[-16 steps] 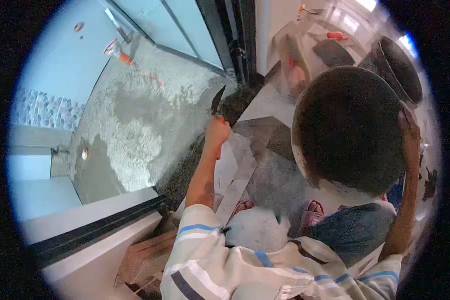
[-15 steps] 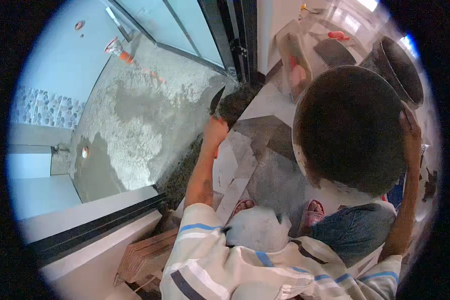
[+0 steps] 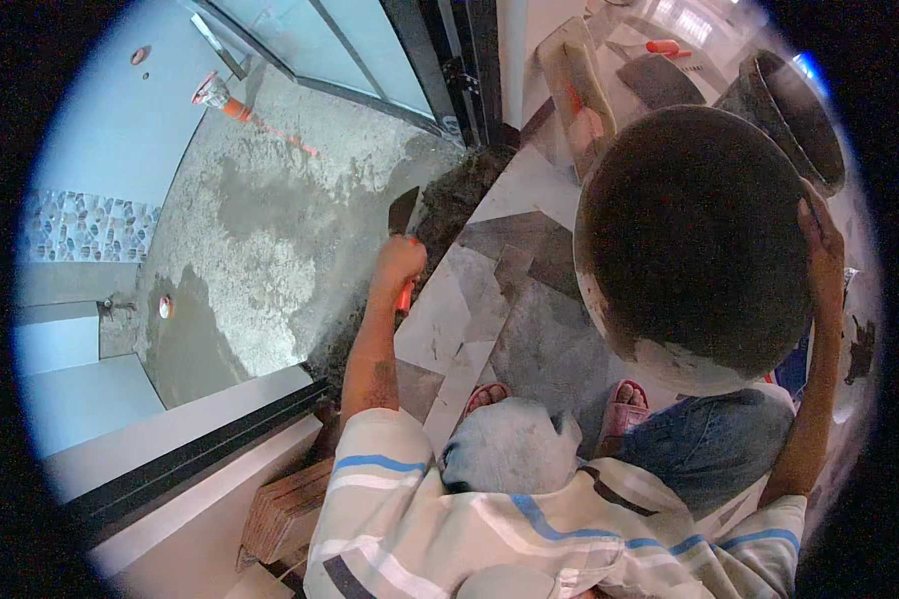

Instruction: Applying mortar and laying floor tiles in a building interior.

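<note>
My left hand [image 3: 400, 262] is closed around the orange-red handle of a trowel [image 3: 406, 210], its dark blade pointing away from me. The blade is over the edge of the rough floor, beside a strip of dark, wet-looking mortar [image 3: 466, 195] along the doorway threshold. On the right, a large round bucket [image 3: 694, 250] is tilted so its dark inside faces up toward me; what it contains is too dark to tell. My right hand [image 3: 821, 235] grips its far-right rim, fingers over the edge.
Beyond the threshold, a rough cement floor [image 3: 270, 250] has damp patches and an orange pipe [image 3: 236, 110]. A second dark bucket [image 3: 789, 120], a long pale trough [image 3: 574, 90] and an orange-handled tool [image 3: 662, 47] stand at the far right. A dark door frame [image 3: 459, 75] rises ahead; brick-like blocks [image 3: 288, 514] lie lower left.
My left hand with the trowel has moved left and slightly back along the mortar strip. The bucket stays tilted in my right hand, and the view has shifted slightly.
</note>
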Available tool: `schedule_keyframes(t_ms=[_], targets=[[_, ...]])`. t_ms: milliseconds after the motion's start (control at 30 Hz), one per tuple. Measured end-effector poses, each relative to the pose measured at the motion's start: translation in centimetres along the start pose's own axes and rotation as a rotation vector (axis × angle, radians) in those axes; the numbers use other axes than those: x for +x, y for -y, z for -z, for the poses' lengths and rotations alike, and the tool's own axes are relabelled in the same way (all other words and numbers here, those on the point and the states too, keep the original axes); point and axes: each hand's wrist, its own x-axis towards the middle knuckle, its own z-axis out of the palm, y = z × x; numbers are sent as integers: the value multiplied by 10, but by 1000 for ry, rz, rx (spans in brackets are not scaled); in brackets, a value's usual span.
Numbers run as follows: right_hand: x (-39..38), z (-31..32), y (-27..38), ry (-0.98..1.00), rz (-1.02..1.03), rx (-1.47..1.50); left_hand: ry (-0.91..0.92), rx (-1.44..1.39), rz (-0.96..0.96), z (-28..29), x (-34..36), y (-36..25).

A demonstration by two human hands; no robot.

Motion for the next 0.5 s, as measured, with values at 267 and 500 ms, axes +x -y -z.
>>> schedule_keyframes(t_ms=[267, 500], targets=[[5, 0, 2, 19, -10, -14, 116, 108, -167, -23, 51, -38], [4, -5, 15, -10, -22, 1, -106, 322, -331, -50, 42, -66]])
